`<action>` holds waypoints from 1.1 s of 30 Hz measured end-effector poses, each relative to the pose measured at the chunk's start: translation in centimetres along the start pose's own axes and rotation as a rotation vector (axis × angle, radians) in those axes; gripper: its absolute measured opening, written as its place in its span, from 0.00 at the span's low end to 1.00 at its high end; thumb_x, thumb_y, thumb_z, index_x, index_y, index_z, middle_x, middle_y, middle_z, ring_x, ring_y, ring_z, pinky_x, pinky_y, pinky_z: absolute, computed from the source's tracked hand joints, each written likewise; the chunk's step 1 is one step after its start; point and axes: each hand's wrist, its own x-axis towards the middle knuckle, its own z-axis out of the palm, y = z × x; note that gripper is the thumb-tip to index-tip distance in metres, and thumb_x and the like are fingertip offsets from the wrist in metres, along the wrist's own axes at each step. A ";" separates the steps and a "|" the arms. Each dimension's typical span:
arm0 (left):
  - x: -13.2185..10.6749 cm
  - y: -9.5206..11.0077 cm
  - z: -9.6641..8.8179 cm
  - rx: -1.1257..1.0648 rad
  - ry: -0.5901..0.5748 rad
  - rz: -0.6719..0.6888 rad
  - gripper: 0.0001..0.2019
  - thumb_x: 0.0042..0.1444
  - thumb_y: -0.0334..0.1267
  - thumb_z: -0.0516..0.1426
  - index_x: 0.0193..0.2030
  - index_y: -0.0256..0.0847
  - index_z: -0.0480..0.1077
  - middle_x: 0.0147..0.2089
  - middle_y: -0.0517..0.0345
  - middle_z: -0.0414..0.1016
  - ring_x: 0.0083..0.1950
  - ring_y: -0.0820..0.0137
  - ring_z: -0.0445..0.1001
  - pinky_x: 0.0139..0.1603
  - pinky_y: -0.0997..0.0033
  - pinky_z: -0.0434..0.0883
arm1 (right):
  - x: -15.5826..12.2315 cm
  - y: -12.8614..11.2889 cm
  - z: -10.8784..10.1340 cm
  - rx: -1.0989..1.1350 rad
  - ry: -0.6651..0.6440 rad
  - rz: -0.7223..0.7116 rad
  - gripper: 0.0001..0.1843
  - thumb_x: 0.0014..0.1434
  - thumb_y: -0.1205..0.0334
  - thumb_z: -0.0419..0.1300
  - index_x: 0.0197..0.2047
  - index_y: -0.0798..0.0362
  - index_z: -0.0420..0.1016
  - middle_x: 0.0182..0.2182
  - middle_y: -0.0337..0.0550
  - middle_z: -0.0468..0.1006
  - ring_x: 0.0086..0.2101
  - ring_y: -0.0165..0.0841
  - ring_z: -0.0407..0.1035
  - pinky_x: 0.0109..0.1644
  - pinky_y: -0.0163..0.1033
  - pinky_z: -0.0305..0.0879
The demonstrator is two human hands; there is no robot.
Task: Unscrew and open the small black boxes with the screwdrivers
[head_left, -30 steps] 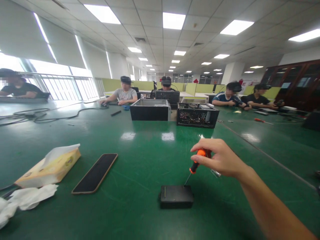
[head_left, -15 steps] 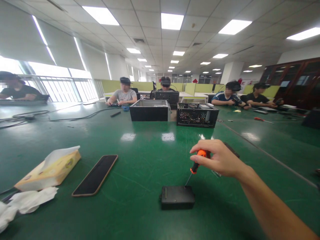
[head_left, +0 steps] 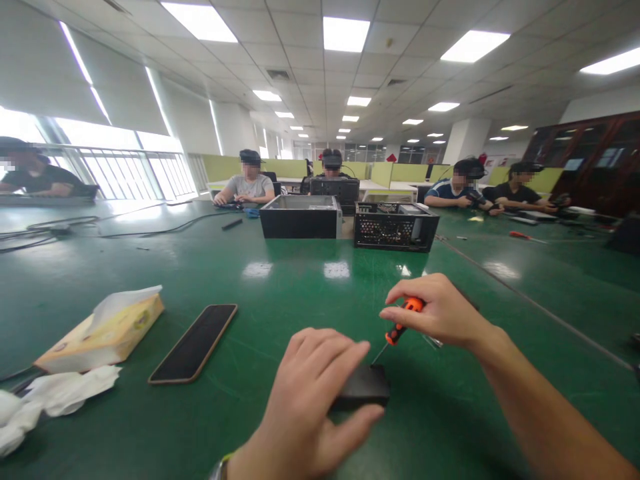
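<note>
An orange and black screwdriver slants down to the left, its tip at the back right edge of a small black box. My right hand holds the upper end of the handle, with thumb and forefinger a little apart at the front. Over the box's left side reaches my left hand; its fingers are stretched out and the thumb is spread along the front side. Whether it touches the box I cannot tell. The left part of the box is hidden under that hand.
A phone lies to the left, beside a tissue pack and crumpled tissue. Two open computer cases stand farther back. Another screwdriver lies far right. Several people sit around the green table.
My left hand has come in from below and now covers the left part of the black box. My right hand keeps the screwdriver at the box, its handle tilted slightly more to the right.
</note>
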 end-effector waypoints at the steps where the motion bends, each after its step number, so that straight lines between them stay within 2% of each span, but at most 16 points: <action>1: 1.1 -0.4 0.3 0.040 -0.011 0.005 0.28 0.55 0.51 0.63 0.60 0.46 0.66 0.58 0.47 0.70 0.57 0.50 0.68 0.58 0.47 0.66 | 0.0 0.0 0.0 0.012 -0.004 0.001 0.16 0.57 0.48 0.64 0.31 0.53 0.78 0.23 0.37 0.77 0.23 0.28 0.67 0.30 0.34 0.58; 3: 2.4 -1.2 0.9 0.098 -0.041 0.006 0.37 0.48 0.55 0.65 0.63 0.43 0.63 0.58 0.44 0.70 0.58 0.46 0.65 0.59 0.42 0.62 | -0.1 0.0 -0.1 0.074 -0.011 0.004 0.15 0.54 0.49 0.66 0.35 0.53 0.79 0.25 0.37 0.78 0.24 0.28 0.68 0.29 0.33 0.60; 4: 2.6 -1.6 1.2 0.094 -0.088 -0.008 0.38 0.46 0.56 0.66 0.62 0.42 0.64 0.57 0.44 0.70 0.58 0.46 0.65 0.59 0.42 0.62 | -0.1 0.0 -0.1 0.121 -0.019 0.013 0.15 0.54 0.50 0.67 0.39 0.52 0.78 0.26 0.38 0.78 0.24 0.28 0.68 0.29 0.32 0.62; 5: 2.6 -2.0 1.5 0.080 -0.149 -0.013 0.37 0.44 0.56 0.67 0.59 0.41 0.67 0.55 0.45 0.72 0.56 0.47 0.66 0.58 0.43 0.63 | -0.1 0.0 -0.1 0.172 -0.032 0.023 0.16 0.53 0.52 0.67 0.42 0.52 0.78 0.28 0.38 0.78 0.25 0.28 0.69 0.28 0.32 0.63; 8: 2.1 -2.8 2.2 0.044 -0.184 -0.099 0.28 0.45 0.48 0.68 0.52 0.41 0.72 0.51 0.47 0.74 0.52 0.52 0.69 0.56 0.48 0.65 | -0.2 0.0 0.1 0.246 -0.033 0.031 0.15 0.56 0.54 0.66 0.44 0.52 0.77 0.31 0.40 0.80 0.25 0.28 0.71 0.28 0.32 0.65; 12: 1.9 -3.1 2.6 -0.062 -0.181 -0.130 0.20 0.47 0.44 0.68 0.47 0.42 0.74 0.46 0.51 0.76 0.49 0.56 0.71 0.51 0.55 0.67 | -0.1 0.0 0.4 0.049 0.080 -0.051 0.13 0.56 0.52 0.65 0.36 0.54 0.78 0.25 0.38 0.78 0.23 0.27 0.67 0.29 0.33 0.62; 15: 2.0 -3.2 2.7 -0.112 -0.166 -0.132 0.19 0.48 0.44 0.67 0.47 0.43 0.74 0.45 0.52 0.76 0.48 0.57 0.71 0.50 0.57 0.68 | 0.0 -0.1 0.3 -0.016 0.068 -0.084 0.14 0.56 0.51 0.65 0.32 0.54 0.77 0.24 0.38 0.77 0.24 0.27 0.67 0.29 0.34 0.60; 17: 2.0 -3.2 2.7 -0.122 -0.159 -0.127 0.18 0.48 0.43 0.67 0.47 0.43 0.74 0.45 0.52 0.76 0.48 0.57 0.71 0.50 0.58 0.68 | -0.1 -0.3 -0.1 0.024 0.046 -0.074 0.13 0.56 0.52 0.65 0.35 0.53 0.78 0.26 0.38 0.77 0.24 0.27 0.67 0.29 0.33 0.61; 21: 2.0 -3.1 2.7 -0.121 -0.151 -0.109 0.18 0.49 0.41 0.67 0.47 0.42 0.74 0.45 0.51 0.76 0.48 0.58 0.71 0.50 0.58 0.68 | -0.3 -0.8 -0.4 0.166 0.099 -0.014 0.11 0.57 0.54 0.65 0.38 0.53 0.78 0.27 0.38 0.77 0.23 0.26 0.65 0.27 0.31 0.62; 33: 1.9 -3.0 2.7 -0.133 -0.135 -0.056 0.17 0.51 0.38 0.65 0.49 0.41 0.74 0.46 0.51 0.75 0.48 0.58 0.70 0.49 0.58 0.67 | 0.0 -0.8 1.7 0.219 0.054 -0.021 0.13 0.56 0.54 0.66 0.38 0.55 0.78 0.27 0.38 0.77 0.23 0.25 0.65 0.27 0.31 0.61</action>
